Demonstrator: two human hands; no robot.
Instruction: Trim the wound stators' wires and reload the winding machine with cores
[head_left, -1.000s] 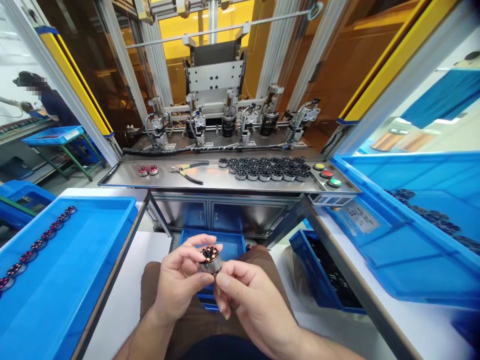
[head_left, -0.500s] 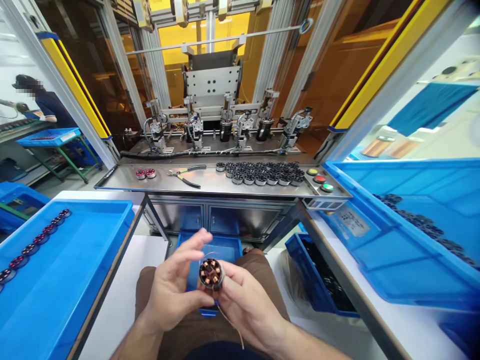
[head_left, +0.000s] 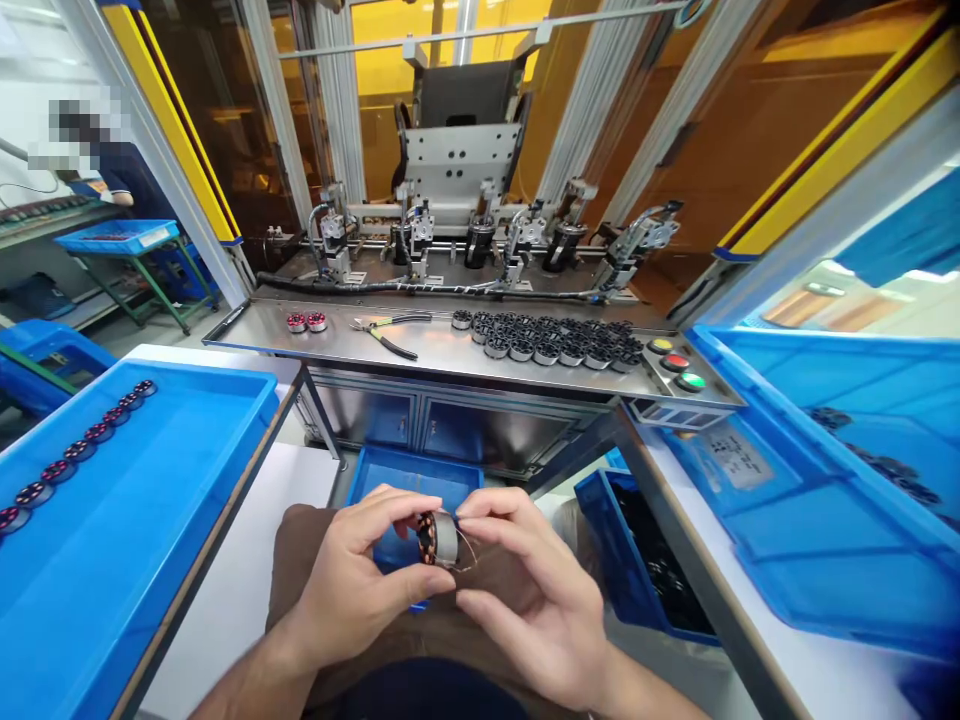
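Note:
My left hand (head_left: 358, 580) and my right hand (head_left: 525, 590) hold a small round wound stator (head_left: 437, 538) between them above my lap. Its copper coils face left and its metal ring faces right. My left thumb and fingers pinch it from the left. The fingertips of my right hand touch its right edge, where a thin copper wire (head_left: 466, 560) loops out.
A steel machine bench (head_left: 420, 355) ahead carries several dark unwound stators (head_left: 551, 340), pliers (head_left: 386, 335), two red wound stators (head_left: 306, 322) and coloured buttons (head_left: 675, 362). Blue trays stand left (head_left: 150, 480) and right (head_left: 825, 480); blue bins (head_left: 409, 475) sit below. A person works far left.
The stator has been turned from coils facing up to coils facing left. My right fingers moved from under it to its right edge. The view shifted slightly left.

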